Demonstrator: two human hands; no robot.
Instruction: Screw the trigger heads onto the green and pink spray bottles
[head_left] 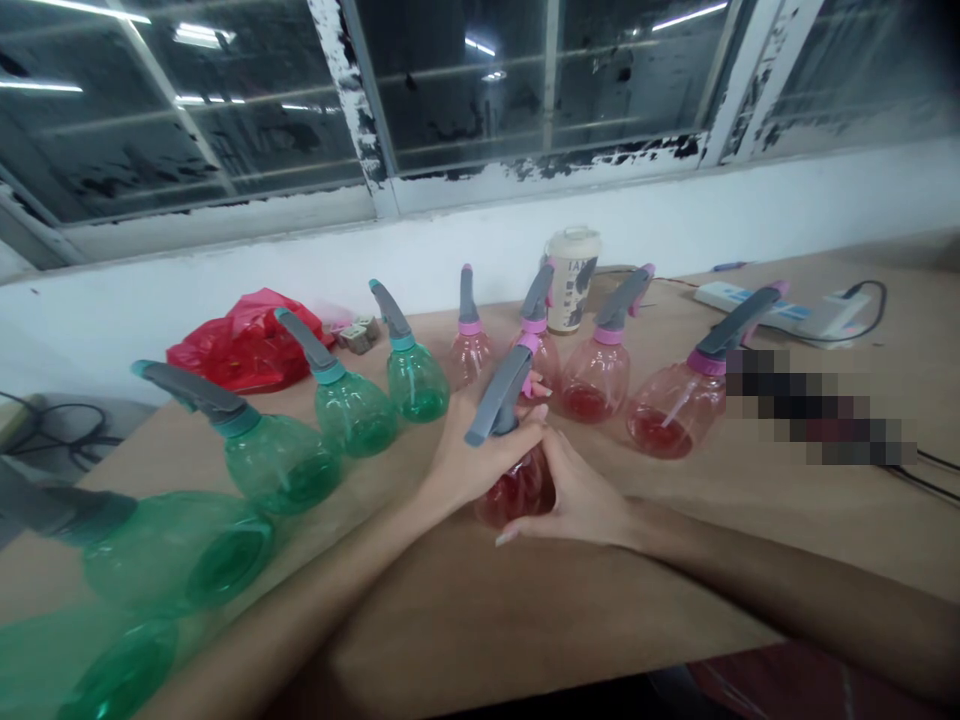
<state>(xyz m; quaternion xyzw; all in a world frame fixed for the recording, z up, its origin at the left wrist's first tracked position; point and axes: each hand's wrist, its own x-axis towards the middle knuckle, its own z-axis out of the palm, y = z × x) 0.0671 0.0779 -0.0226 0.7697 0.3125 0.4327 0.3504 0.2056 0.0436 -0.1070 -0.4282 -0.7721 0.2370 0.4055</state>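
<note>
A pink-red spray bottle (pixel 512 492) with a grey and pink spray head stands on the table in front of me, some red liquid inside. My left hand (pixel 472 450) is closed round its neck, just under the spray head, with fingertips near the pink trigger. Low on the right side, my right hand (pixel 589 492) curves its thumb and fingers round the bottle's body. Close behind are several more red spray bottles, among them one (pixel 595 385) and a tilted-looking one at the right (pixel 671 415). Parts of the held bottle are hidden by my fingers.
Several green spray bottles (pixel 356 415) line the left side. At the back are a red plastic bag (pixel 244 345), small blocks (pixel 358 335), a paper cup (pixel 574 285) and a white power strip (pixel 780 312) with cables. A white wall and windows stand behind the table (pixel 810 510).
</note>
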